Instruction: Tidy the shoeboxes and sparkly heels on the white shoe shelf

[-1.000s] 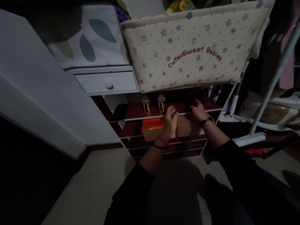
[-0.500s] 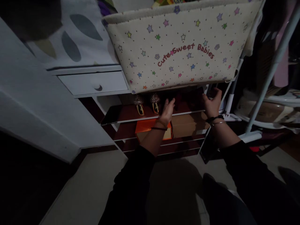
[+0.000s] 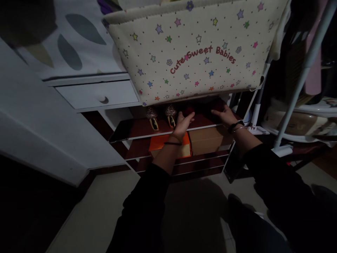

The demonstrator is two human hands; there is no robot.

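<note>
My left hand (image 3: 183,125) reaches to the upper shelf (image 3: 137,129), its thumb and fingers apart beside a dark red item (image 3: 189,110). To the right, my right hand (image 3: 225,115) has its thumb along the front of another dark red item (image 3: 218,104), with fingers partly hidden behind it. Both items look like shoes, but deep shadow blurs their shape. Left of my hands stand two shoes with glittery toes and pale yellow insides, the left shoe (image 3: 152,118) and the right shoe (image 3: 170,116), close to my left fingers.
A cream fabric bin (image 3: 200,75) with stars overhangs the shelf. Below are an orange box (image 3: 158,142) and a brown cardboard box (image 3: 207,140). A white drawer (image 3: 89,95) is at left. A pale pole (image 3: 295,95) leans at right.
My right hand has moved left and inward onto a dark red item. My left hand has shifted slightly left, its fingers still spread. The view has moved a little to the right.
</note>
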